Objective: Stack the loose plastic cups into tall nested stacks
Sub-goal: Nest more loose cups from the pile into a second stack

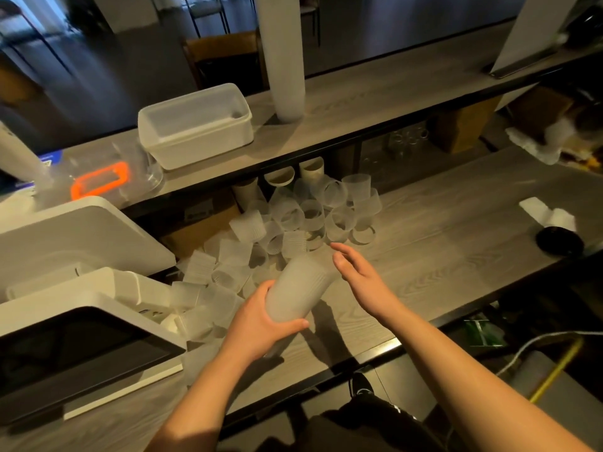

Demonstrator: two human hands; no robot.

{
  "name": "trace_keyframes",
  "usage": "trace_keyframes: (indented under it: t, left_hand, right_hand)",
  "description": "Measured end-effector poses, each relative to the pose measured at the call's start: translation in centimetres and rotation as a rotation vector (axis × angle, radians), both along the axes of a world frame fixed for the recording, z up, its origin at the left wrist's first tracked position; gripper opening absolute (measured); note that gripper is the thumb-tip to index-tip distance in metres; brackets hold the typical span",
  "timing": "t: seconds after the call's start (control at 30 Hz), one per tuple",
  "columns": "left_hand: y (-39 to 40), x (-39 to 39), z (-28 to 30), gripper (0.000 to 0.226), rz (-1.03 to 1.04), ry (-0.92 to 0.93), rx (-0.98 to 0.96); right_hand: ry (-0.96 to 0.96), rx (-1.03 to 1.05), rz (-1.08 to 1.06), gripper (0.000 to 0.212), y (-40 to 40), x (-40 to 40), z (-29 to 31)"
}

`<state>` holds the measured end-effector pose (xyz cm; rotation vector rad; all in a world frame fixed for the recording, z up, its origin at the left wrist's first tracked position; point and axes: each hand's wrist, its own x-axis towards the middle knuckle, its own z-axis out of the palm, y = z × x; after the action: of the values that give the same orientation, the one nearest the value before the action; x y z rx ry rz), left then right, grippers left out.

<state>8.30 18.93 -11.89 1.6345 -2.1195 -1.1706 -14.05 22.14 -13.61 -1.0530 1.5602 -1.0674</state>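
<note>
Left hand (pixel 261 316) curled around a short nested stack (pixel 298 290) (tilted); right hand (pixel 354 275) spread beside it, above loose cups (pixel 313 216)

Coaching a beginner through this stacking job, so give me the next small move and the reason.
Probably reach the open right hand forward to one frosted loose plastic cup in the pile just beyond its fingertips. The left hand already grips a short nested stack of frosted cups, its open mouth tilted toward that pile.
</note>
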Motion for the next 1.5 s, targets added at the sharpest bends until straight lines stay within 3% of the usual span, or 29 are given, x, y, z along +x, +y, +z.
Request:
trace_keyframes:
  t: [0.17,0.43,0.63,0.77,0.83,1.03,1.23,1.5]
  left_hand:
    - [-1.5,-1.4,-0.6,0.084,0.034,0.007,0.045]
    - [-5.6,-6.6,-0.6,0.079,0.140,0.061,0.102]
    - [-8.9,-9.9,-1.6,0.086,0.248,0.075,0.159]
    - [-9.7,-11.2,-2.0,0.082,0.346,0.109,0.186]
    - [-9.9,-11.6,-2.2,0.081,0.376,0.090,0.183]
    - [-10.1,-12.6,-2.3,0.091,0.384,-0.049,0.134]
    - [-10.3,-13.4,-2.5,0.091,0.392,-0.014,0.126]
    - [-9.6,-13.8,-2.3,0.092,0.331,-0.027,0.092]
  right_hand:
    - [0.008,0.013,-0.147,0.044,-2.7,-2.8,-1.5]
    - [0.127,0.079,-0.296,0.048,-10.3,-10.6,-4.0]
    - [0.296,0.075,-0.313,0.079,-17.5,-15.6,-4.6]
    - [0.310,0.161,-0.172,0.104,-21.4,-17.1,-5.0]
    - [0.312,0.191,-0.097,0.107,-22.5,-17.4,-5.6]
    - [0.373,0.213,-0.034,0.100,-22.8,-18.3,-6.3]
    - [0.324,0.119,-0.063,0.090,-21.4,-19.5,-4.5]
    - [-0.043,0.017,-0.058,0.059,-17.7,-19.5,0.4]
